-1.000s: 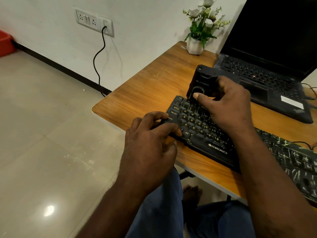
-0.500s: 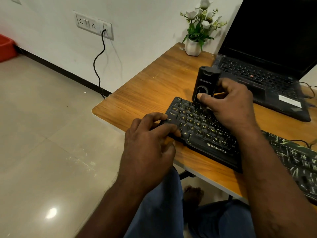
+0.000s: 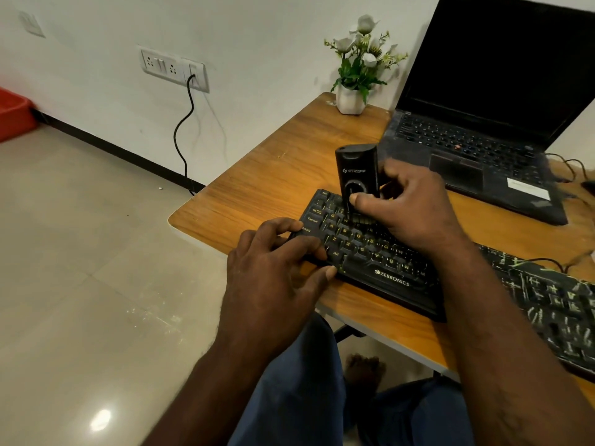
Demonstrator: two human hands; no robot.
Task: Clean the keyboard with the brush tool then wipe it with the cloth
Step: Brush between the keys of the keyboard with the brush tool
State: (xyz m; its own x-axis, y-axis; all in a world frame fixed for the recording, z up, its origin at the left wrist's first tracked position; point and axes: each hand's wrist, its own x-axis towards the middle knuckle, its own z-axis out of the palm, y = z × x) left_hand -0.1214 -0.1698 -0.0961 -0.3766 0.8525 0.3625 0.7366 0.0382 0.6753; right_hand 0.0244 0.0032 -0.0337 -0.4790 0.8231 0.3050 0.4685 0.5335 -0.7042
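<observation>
Now the fingers (image 3: 362,199) of the right hand (image 3: 415,210) are curled tight round the tall black plastic brush tool (image 3: 355,175), which stands upright with its bristle end down on the top-left keys of the flat black keyboard (image 3: 386,255). The left hand (image 3: 273,272) grips the keyboard's near left corner, holding it on the brown wooden counter (image 3: 277,175). This looks like the brushing step, so next the brush should sweep along the rows to the right; I see no cloth yet.
</observation>
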